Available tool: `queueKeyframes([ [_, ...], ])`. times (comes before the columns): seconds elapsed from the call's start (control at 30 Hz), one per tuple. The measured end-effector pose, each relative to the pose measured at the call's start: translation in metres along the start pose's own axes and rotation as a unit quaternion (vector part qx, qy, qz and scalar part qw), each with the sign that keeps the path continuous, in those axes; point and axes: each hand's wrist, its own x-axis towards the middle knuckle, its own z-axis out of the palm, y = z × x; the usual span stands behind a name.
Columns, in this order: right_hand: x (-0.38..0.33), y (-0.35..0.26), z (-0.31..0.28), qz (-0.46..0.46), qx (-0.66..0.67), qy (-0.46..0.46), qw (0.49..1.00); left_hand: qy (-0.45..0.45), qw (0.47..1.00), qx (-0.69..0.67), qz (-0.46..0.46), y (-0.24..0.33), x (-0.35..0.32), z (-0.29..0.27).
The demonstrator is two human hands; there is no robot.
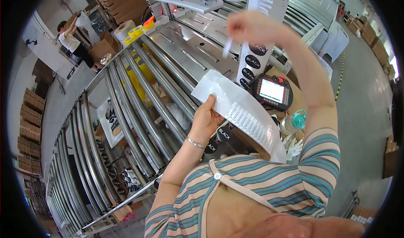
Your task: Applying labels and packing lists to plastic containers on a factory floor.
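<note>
Overhead, left hand fingers clamped on glossy white bag; right hand pinching thin strip.

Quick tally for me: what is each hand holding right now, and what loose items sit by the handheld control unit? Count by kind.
White plastic bags, held by the left hand: 1
Thin white strips, pinched by the raised right hand: 1
Handheld control units with a screen: 1
Clear bottles with a teal cap: 1
White gloves: 1 pair
Total: 5

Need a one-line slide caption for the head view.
Left hand holds a white plastic bag while the right hand lifts a thin strip above a roller conveyor.
</note>
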Motion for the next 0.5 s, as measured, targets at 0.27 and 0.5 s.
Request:
queueKeyframes([
  [0.27, 0.064, 0.092, -0.1, 0.132, -0.249, 0.211, 0.936, 0.01, 1.0, -0.016, -0.019, -0.005, 0.003, -0.006],
  [0.5, 0.055, 0.134, -0.112, -0.114, -0.075, 0.185, 0.973, -0.009, 0.999, -0.008, -0.044, -0.011, 0.01, -0.011],
])
